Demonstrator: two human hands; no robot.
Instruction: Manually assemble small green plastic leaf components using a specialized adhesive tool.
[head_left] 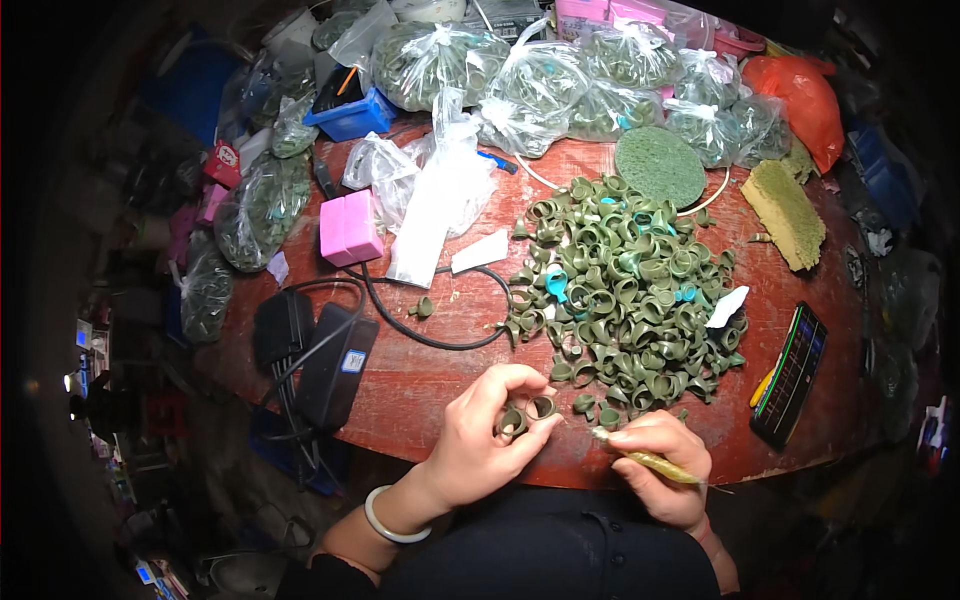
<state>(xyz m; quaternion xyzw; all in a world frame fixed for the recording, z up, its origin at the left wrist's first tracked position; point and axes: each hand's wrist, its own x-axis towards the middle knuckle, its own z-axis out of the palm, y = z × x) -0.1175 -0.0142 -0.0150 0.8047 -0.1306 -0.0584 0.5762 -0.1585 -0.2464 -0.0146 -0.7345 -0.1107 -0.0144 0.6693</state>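
Observation:
My left hand [490,425], with a pale bangle on its wrist, curls its fingers around a couple of small dark green rings [543,407]. Facing it across a short gap, my right hand [665,462] grips a slim tool with a yellow handle [668,468]. The tool's pale tip points toward the left hand; its exact kind is unclear. Just beyond both hands lies a heaped pile of green rings [640,290], with a few bright blue ones [556,284] mixed in. Several loose rings [609,417] sit at the pile's near edge, close to the right hand.
To the right lie a phone [790,375] and a yellow-green sponge block [783,215]. A round green pad [660,168] rests behind the pile. Tied clear bags [535,85] line the back. On the left are a pink block [351,228], black adapters [338,365] and cables.

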